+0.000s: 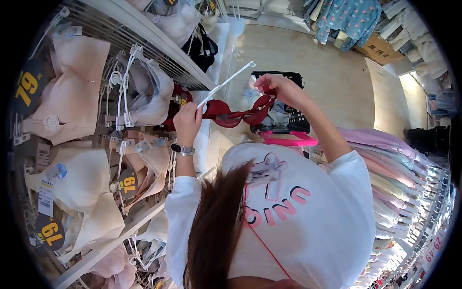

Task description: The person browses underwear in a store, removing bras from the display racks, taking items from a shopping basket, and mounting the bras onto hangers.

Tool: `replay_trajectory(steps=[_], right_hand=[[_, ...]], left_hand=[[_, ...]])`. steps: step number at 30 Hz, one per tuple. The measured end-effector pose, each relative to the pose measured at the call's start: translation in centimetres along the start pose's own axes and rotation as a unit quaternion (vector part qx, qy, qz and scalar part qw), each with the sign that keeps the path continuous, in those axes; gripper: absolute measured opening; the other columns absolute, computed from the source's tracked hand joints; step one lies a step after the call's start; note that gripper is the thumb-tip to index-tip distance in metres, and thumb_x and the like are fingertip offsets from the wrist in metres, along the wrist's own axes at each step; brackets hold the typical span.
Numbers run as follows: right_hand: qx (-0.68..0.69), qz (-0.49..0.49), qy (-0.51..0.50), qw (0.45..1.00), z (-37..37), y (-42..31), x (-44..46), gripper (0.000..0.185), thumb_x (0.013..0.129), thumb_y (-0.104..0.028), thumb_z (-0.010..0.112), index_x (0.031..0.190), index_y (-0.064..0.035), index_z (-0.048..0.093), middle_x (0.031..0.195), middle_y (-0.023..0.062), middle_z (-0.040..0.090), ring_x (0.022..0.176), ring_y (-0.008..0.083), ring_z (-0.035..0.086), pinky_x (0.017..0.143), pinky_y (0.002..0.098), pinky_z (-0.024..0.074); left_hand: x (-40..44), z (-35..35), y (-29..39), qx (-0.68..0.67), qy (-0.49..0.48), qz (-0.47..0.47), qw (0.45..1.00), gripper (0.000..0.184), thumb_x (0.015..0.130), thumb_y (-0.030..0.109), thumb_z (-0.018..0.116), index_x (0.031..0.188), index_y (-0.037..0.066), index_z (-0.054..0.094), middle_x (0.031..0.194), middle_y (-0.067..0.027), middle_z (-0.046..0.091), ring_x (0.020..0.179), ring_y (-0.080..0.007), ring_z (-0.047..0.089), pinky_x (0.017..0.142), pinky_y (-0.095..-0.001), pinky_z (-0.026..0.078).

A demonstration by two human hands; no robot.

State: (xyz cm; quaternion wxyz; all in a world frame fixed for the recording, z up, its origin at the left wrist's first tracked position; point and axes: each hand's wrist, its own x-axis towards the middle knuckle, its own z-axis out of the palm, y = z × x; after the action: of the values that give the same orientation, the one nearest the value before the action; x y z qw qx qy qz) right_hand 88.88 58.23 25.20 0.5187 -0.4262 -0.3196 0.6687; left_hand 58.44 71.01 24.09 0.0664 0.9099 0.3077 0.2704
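My left hand, a watch on its wrist, is closed around a white hanger that slants up to the right. A dark red bra stretches from beside this hand across to my right hand. The fingers of my right hand are pinched on the bra's far end. Whether the bra is still attached to the hanger is hard to make out. Below the bra is a black basket with a pink handle, holding some clothing.
At the left, beige bras and white bras hang on a rack with price tags. Pastel garments hang in a row at the right. A cardboard box and a patterned blue garment are at the upper right.
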Motion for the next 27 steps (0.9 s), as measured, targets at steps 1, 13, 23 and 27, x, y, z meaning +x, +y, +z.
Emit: replay_trajectory(steps=[1,13,23,27], right_hand=[[-0.027,0.002,0.013,1.000,0.5,-0.3,0.0,0.034,0.080,-0.006,0.040,0.108,-0.0017,0.057,0.098,0.0019,0.053,0.087,0.0101,0.047,0.079,0.0240,0.0402],[-0.217,-0.143,0.068,0.963,3.4,-4.1,-0.8,0.019,0.092,-0.004,0.049,0.108,-0.0023,0.059,0.094,0.0013,0.059,0.087,0.0079,0.053,0.080,0.0241,0.0445],[-0.331,-0.257,0.065,0.906,1.0,-4.5,0.7,0.019,0.086,0.009,0.050,0.098,-0.0014,0.061,0.099,0.0042,0.048,0.090,0.0139,0.057,0.080,0.0248,0.0490],[-0.309,-0.300,0.172,0.886,1.7,-4.2,-1.2,0.027,0.078,0.016,0.045,0.091,0.0009,0.063,0.100,0.0069,0.047,0.087,0.0179,0.059,0.077,0.0234,0.0484]], left_hand=[[0.1,-0.1,0.0,0.001,0.001,0.001,1.000,0.019,0.084,0.014,0.061,0.072,0.002,0.053,0.068,-0.0126,0.052,0.061,-0.0305,0.053,0.052,-0.0399,0.040],[1.6,-1.4,1.4,0.000,-0.017,0.067,0.998,0.017,0.080,0.012,0.062,0.071,0.003,0.051,0.066,-0.0111,0.048,0.061,-0.0294,0.052,0.052,-0.0391,0.040],[2.3,-0.6,2.3,-0.069,-0.018,0.131,0.989,0.017,0.076,0.015,0.066,0.069,0.006,0.053,0.067,-0.0084,0.050,0.063,-0.0267,0.054,0.051,-0.0369,0.041],[1.3,-0.1,2.8,-0.090,-0.049,0.120,0.987,0.018,0.077,0.016,0.065,0.070,0.006,0.052,0.067,-0.0087,0.050,0.063,-0.0270,0.054,0.051,-0.0372,0.042]])
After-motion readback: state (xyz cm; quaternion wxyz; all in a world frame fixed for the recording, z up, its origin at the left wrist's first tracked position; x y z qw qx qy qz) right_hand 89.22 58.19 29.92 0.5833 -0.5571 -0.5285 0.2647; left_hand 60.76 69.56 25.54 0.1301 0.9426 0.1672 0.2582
